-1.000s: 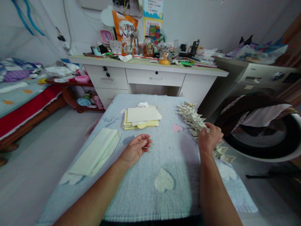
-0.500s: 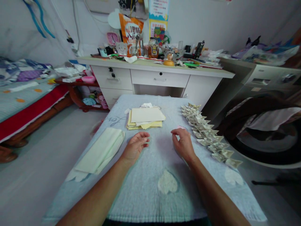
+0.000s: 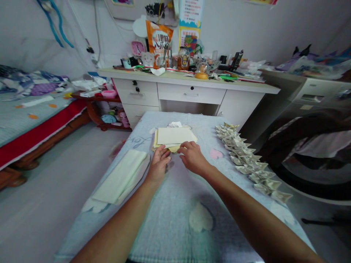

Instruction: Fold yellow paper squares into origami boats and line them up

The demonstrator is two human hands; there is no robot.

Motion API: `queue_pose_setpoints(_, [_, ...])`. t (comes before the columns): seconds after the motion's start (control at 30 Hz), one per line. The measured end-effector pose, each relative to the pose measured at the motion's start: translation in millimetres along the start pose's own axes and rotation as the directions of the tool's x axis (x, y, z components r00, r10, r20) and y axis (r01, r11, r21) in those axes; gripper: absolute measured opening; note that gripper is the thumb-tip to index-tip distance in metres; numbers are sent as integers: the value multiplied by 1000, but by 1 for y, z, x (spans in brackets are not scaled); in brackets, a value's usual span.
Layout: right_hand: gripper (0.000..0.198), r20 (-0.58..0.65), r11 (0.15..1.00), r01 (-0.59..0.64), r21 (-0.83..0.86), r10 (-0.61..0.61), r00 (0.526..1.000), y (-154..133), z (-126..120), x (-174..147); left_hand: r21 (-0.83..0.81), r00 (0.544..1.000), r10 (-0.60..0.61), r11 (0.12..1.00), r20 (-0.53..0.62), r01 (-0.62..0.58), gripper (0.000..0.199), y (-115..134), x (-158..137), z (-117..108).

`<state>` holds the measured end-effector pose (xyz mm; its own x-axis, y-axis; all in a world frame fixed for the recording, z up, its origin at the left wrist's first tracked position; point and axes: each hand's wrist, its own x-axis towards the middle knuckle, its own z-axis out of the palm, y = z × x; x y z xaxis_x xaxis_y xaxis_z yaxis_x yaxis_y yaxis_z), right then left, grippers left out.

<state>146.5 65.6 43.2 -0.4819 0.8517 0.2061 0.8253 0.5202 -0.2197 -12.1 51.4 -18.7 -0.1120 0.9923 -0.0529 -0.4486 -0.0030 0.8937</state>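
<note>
A stack of cream and yellow paper sheets [image 3: 175, 136] lies on the cloth-covered table [image 3: 175, 204], its top sheet pale and flat. My left hand [image 3: 159, 160] is at the stack's front left corner, fingers loosely bent and apart, holding nothing visible. At the front right edge of the same stack, my right hand [image 3: 192, 156] has its fingertips at the paper, curved with the thumb apart. Whether those fingertips touch the sheets is hard to make out. Left of my left hand lies a folded pale green-white paper or cloth [image 3: 120, 177].
Several folded paper pieces [image 3: 246, 157] stand in overlapping rows along the table's right side. A crumpled white tissue [image 3: 174, 124] sits behind the stack. Beyond is a cluttered white desk [image 3: 192, 89]; a washing machine [image 3: 309, 98] stands right, a bed [image 3: 41, 106] left.
Both hands have moved forward to the front edge of the paper stack. My right hand has also swung left, closer to my left hand. The camera view has shifted slightly.
</note>
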Motion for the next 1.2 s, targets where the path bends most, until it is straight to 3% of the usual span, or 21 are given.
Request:
queue_pose_setpoints(0.17, [24, -111, 999, -7, 38, 11, 994, -2, 25, 37, -8, 999, -16, 1000, 35, 17, 54, -8, 10, -4])
queue_pose_setpoints(0.3, [22, -124, 998, -12, 65, 20, 992, -5, 36, 50, -12, 997, -42, 999, 61, 43, 56, -10, 9, -5])
queue_pose_setpoints(0.63, [21, -164, 997, 71, -42, -77, 983, -7, 49, 52, 7, 999, -25, 1000, 23, 25, 57, -6, 0, -7])
queue_pose_setpoints(0.8, [26, -140, 986, 115, -121, -132, 981, -10, 50, 49, 0, 997, 24, 1000, 75, -24, 56, -5, -2, -6])
queue_pose_setpoints(1.2, [26, -169, 996, 45, -78, -57, 984, -12, 57, 56, -33, 997, 31, 999, 68, -29, 59, -4, 1, -3])
